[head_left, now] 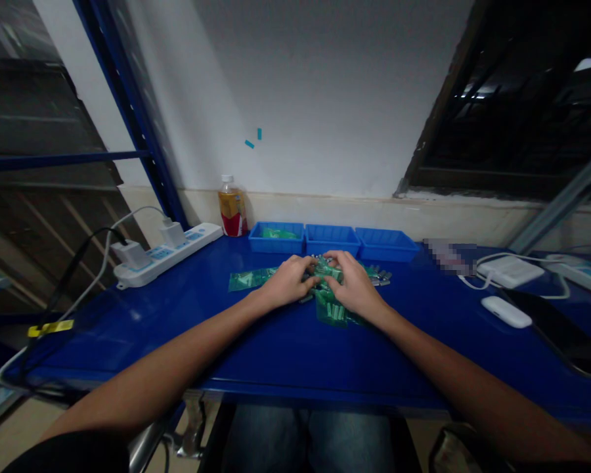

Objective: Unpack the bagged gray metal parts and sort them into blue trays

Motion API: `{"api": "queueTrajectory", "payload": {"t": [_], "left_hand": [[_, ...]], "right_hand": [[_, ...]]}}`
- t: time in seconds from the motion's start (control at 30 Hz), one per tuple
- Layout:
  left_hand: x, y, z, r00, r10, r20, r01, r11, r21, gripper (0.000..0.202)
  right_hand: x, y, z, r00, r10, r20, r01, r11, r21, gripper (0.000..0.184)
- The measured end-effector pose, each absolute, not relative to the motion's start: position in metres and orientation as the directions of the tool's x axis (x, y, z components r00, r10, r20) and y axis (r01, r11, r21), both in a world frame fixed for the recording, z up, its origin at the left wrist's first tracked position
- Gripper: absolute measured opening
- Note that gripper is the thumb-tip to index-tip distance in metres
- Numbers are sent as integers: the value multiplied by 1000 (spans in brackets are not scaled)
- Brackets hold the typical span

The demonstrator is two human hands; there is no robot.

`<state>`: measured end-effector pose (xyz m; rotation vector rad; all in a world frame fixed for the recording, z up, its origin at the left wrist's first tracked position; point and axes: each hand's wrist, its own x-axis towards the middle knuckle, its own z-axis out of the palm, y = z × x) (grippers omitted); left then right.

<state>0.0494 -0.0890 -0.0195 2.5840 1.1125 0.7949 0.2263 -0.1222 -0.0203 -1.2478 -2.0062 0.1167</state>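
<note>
At the middle of the blue table, my left hand [291, 281] and my right hand [353, 284] come together over a pile of green plastic bags and small metal pieces. The fingers of both hands are curled and closed on a green plastic bag [328, 270] between them. Below my right hand lies another part of the green plastic [331, 311], with small silvery pieces inside. A flat green bag [246, 280] lies left of my left hand. Loose metal pieces [381, 277] show past my right hand. My fingers hide part of the pile.
Three blue bins stand along the wall: the left bin [277, 247] holds green plastic, beside a middle bin [332, 251] and a right bin [387, 254]. A bottle [232, 213] and a power strip [177, 253] are at left. A white case [505, 312] and a dark phone [556, 328] lie right.
</note>
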Motion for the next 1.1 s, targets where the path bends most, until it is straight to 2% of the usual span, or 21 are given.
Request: {"api": "queueTrajectory", "payload": {"t": [0.1, 0.17, 0.23, 0.3, 0.33, 0.4, 0.47, 0.53, 0.63, 0.73, 0.8, 0.87, 0.9, 0.97, 1.1], "left_hand": [[48, -90, -12, 525, 737, 425, 529, -674, 515, 8], [47, -92, -8, 489, 738, 465, 472, -672, 571, 6], [46, -94, -6, 422, 743, 519, 455, -669, 588, 8], [44, -96, -7, 377, 724, 577, 474, -687, 551, 9], [43, -97, -8, 387, 698, 603, 485, -710, 511, 8], [41, -98, -10, 447, 626, 639, 491, -769, 410, 9], [40, -99, -10, 498, 567, 657, 483, -810, 333, 14], [40, -98, -9, 511, 538, 671, 471, -828, 305, 17], [41, -95, -6, 486, 539, 688, 442, -831, 338, 19], [44, -92, -4, 396, 665, 634, 412, -745, 524, 13], [48, -91, -3, 355, 787, 505, 314, -609, 729, 25], [52, -92, -3, 350, 864, 362, 185, -443, 877, 38], [53, -92, -2, 355, 884, 305, 138, -372, 918, 40], [52, -89, -2, 348, 908, 232, 100, -282, 954, 36], [40, -68, 2, 162, 973, 166, 130, -187, 974, 29]], "right_hand": [[223, -122, -18, -143, 783, 605, 624, 546, -558, 38], [223, -120, -17, -50, 821, 569, 580, 488, -653, 34], [223, -118, -15, 58, 881, 469, 508, 378, -774, 30], [223, -118, -10, 95, 956, 279, 333, 233, -914, 34], [223, -119, -7, 64, 983, 170, 204, 153, -967, 37], [221, -122, -1, -61, 998, 17, -53, 13, -999, 41], [219, -127, 4, -134, 991, 2, -215, -27, -976, 39], [217, -130, 5, -117, 992, 54, -250, 24, -968, 31], [219, -129, 0, -12, 988, 155, -110, 153, -982, 25], [223, -126, -7, 77, 926, 370, 181, 352, -918, 20], [224, -128, -10, 19, 814, 581, 406, 525, -748, 14], [224, -131, -10, -115, 689, 716, 555, 643, -529, 19], [223, -132, -10, -177, 645, 743, 594, 672, -442, 24], [220, -134, -11, -241, 609, 756, 644, 683, -345, 30], [217, -133, -14, -268, 636, 724, 695, 648, -312, 32]]}}
